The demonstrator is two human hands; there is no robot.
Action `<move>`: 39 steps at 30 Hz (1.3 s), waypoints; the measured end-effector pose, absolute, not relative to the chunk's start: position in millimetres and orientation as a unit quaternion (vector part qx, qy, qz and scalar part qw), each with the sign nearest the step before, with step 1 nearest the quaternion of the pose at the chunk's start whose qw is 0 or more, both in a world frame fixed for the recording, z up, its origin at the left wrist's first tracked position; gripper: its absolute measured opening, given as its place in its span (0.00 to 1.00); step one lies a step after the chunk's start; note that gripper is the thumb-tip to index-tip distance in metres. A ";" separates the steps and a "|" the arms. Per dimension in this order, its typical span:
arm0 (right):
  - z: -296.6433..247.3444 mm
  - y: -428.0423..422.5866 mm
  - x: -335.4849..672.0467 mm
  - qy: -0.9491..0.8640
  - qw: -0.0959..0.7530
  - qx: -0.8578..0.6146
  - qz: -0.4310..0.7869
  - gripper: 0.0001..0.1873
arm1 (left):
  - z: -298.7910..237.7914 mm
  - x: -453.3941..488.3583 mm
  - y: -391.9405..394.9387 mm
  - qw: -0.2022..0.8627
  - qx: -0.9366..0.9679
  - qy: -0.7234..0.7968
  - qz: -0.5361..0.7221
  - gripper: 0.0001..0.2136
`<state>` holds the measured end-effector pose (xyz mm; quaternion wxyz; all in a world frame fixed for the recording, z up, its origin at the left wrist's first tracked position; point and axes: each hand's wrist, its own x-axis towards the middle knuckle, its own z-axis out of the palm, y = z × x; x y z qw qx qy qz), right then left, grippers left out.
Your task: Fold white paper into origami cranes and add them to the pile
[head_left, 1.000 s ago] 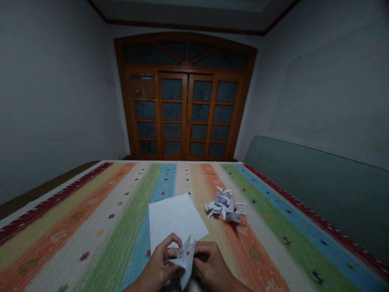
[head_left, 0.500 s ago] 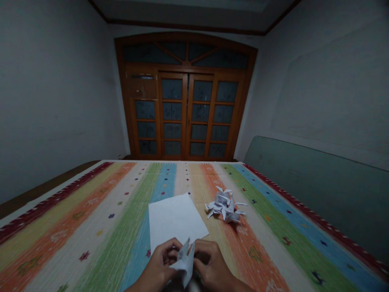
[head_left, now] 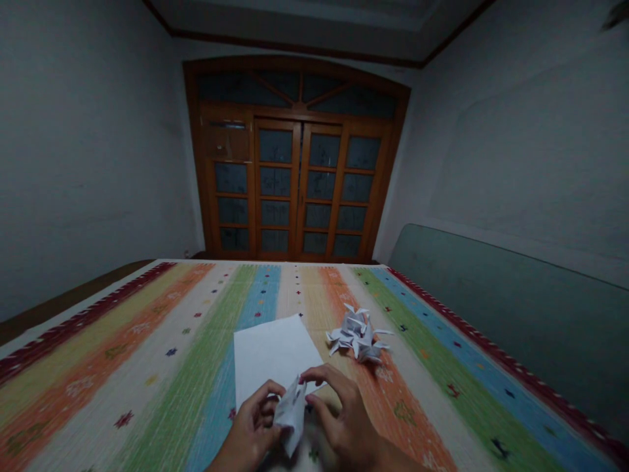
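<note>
Pinching hard at the centre of the head view: the left hand has its fingers curled around the lower side of the folded paper, gripping it closed, and the piece stands tilted, its tip up at 12 o'clock and its tail pointing down at 6. It's held in the air, low over the cloth, right between both hands. The right hand is spread wider, its forefinger arcing over the top of the piece, but whether it's actually clamping there, I can't tell.

The danger spot is that thin tip: squeeze too hard or twist unevenly and the paper could crease in the wrong place or tear. If the left hand's hold slackens, the piece could spring open or drop. Poor light could hide a misaligned edge, too.

Just ahead at 12 o'clock, the white sheet lies flat on the striped cloth, right under the fingers, where a stray wrist could shove it. At 1 o'clock, the paper pile sits near the right hand, within reach of a wide swing. Far off at 12, wooden doors; at 3, a green panel runs along the cloth.
</note>
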<state>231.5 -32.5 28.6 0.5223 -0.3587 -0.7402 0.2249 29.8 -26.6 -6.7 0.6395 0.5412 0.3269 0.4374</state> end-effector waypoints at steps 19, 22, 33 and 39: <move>18.3 -27.9 230.9 -0.751 0.478 -0.396 0.227 0.08 | -6.1 33.2 -29.1 0.607 0.550 0.352 0.453 0.25; 17.8 -27.6 230.2 -0.749 0.494 -0.383 0.218 0.07 | -4.1 32.5 -30.4 0.599 0.553 0.352 0.461 0.25; 20.1 -28.2 228.6 -0.727 0.513 -0.366 0.274 0.05 | -1.8 33.1 -32.3 0.573 0.576 0.341 0.473 0.20; 18.9 -29.1 228.1 -0.713 0.535 -0.375 0.254 0.05 | -6.3 33.8 -31.9 0.568 0.587 0.341 0.465 0.21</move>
